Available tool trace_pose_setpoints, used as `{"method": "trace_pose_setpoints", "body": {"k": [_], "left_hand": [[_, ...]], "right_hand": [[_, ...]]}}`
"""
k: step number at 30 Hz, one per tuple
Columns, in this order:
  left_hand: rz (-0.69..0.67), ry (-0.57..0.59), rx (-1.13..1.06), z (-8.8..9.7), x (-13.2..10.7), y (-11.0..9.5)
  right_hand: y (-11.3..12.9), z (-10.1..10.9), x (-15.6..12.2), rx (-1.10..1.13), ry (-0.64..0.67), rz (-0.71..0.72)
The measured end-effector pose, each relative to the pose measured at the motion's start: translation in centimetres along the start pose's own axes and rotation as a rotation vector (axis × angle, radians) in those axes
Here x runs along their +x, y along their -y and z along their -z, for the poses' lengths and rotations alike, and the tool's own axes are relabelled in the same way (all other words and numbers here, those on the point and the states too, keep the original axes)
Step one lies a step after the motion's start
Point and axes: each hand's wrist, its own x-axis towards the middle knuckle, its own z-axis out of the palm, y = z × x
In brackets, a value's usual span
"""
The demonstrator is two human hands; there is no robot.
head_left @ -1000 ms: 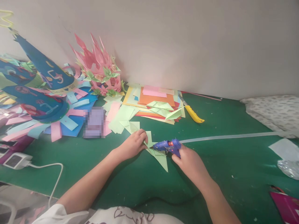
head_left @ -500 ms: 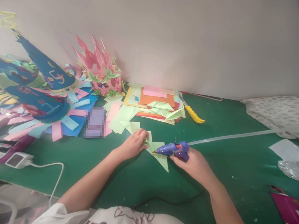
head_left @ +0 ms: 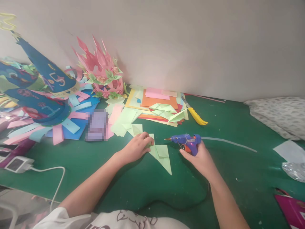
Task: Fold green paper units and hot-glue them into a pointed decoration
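Observation:
My right hand [head_left: 201, 160] grips a blue hot glue gun [head_left: 182, 139] with an orange trigger. Its nozzle points left, raised and apart from the paper, and a long clear glue stick [head_left: 222, 140] sticks out of its back end. A chain of folded light green paper pieces [head_left: 164, 156] lies on the table, its pointed end towards me. My left hand [head_left: 137, 146] is closed on the chain near its middle, fingers curled onto the paper, which hides part of it.
Coloured paper sheets [head_left: 135, 103] and a yellow-handled cutter [head_left: 197, 116] lie further back. Blue paper cone hats [head_left: 45, 60], a pink paper crown [head_left: 102, 70] and a blurred-out flat object [head_left: 96, 125] stand or lie at left. A white charger [head_left: 20, 163] trails a cable. A purple pouch [head_left: 290, 206] is at right.
My right hand has lifted the glue gun up and right, off the green paper, and its glue stick now slants down to the right. My left hand stays on the paper with slightly shifted fingers.

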Motion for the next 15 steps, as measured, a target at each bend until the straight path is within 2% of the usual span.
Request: {"method": "trace_pose_setpoints", "body": {"k": [5, 10, 15], "left_hand": [[0.018, 0.006, 0.023, 0.0, 0.0, -0.2], [0.017, -0.015, 0.024, -0.1, -0.1, -0.1], [0.012, -0.021, 0.006, -0.1, -0.1, -0.1]], "right_hand": [[-0.3, -0.1, 0.3, -0.043, -0.057, -0.048], [-0.9, -0.2, 1.0, -0.097, -0.166, 0.047], [-1.1, -0.2, 1.0, -0.097, -0.140, 0.102]]}}
